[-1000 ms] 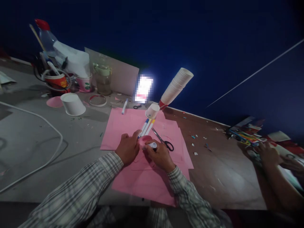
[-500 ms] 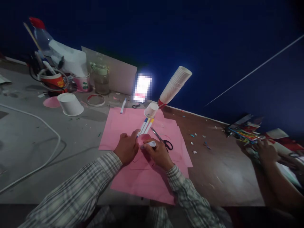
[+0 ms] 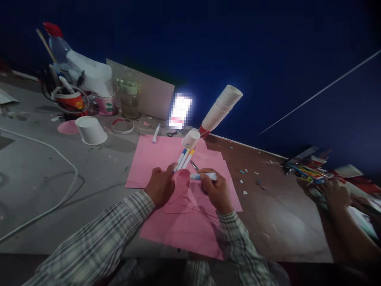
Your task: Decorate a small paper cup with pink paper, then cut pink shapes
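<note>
My left hand (image 3: 162, 184) grips a curled piece of pink paper (image 3: 181, 180) by its left side, fingers closed. A darker mark shows on the paper's right part. In my right hand (image 3: 216, 190) is a white glue stick (image 3: 210, 176) with pale blue print, its tip pointing left at the paper's right edge. Whether tip and paper touch cannot be made out. Beneath both hands lie pink paper sheets (image 3: 196, 236). Just beyond the hands rest white markers (image 3: 185, 159) with blue and yellow ends. Black-handled scissors (image 3: 194, 165) are mostly hidden by my right hand.
A small white cup (image 3: 191, 139) and a leaning stack of paper cups (image 3: 222, 107) stand behind. At left are an upturned white tub (image 3: 91, 131), a glass jar (image 3: 129, 99) and a white cable (image 3: 67, 159). A co-worker's hand (image 3: 336, 194) is at far right, beside craft scraps.
My right hand with the glue stick has moved right, off the middle of the pink piece, uncovering its surface and now covering the scissor handles. My left hand keeps its hold.
</note>
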A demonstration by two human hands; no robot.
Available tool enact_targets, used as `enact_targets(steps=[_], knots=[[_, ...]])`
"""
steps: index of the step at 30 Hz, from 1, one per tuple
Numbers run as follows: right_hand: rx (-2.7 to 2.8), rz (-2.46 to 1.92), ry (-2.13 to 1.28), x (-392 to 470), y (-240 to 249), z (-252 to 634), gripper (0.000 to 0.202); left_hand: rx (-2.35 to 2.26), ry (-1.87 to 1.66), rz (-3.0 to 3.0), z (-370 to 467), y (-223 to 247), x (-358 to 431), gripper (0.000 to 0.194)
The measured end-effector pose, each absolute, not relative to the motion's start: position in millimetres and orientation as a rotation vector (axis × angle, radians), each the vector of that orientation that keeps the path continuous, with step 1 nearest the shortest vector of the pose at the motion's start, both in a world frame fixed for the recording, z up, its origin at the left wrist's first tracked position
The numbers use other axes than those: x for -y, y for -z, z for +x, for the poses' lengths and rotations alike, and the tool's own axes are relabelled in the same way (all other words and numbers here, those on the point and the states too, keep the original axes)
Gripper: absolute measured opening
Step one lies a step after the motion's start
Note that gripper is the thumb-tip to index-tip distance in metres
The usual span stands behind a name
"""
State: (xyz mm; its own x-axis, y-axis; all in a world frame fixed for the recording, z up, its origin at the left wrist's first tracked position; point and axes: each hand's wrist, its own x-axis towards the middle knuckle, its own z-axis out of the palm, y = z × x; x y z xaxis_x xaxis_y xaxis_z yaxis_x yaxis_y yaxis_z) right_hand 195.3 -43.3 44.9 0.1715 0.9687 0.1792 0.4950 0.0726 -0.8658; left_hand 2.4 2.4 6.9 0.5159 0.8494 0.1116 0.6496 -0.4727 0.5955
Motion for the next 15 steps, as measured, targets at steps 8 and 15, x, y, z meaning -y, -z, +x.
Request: enact_targets(steps=[8, 15], knots=[[1.75, -1.691, -0.662, 36.4, -28.0, 173.9, 0.021, -1.232, -0.512, 2.262, 3.2, -11.0, -2.6, 0.053], [1.757, -1.712, -0.501, 37.3, -29.1, 186.2, 0.023, -1.239, -0.465, 2.236, 3.5, -16.0, -2.8, 0.057]])
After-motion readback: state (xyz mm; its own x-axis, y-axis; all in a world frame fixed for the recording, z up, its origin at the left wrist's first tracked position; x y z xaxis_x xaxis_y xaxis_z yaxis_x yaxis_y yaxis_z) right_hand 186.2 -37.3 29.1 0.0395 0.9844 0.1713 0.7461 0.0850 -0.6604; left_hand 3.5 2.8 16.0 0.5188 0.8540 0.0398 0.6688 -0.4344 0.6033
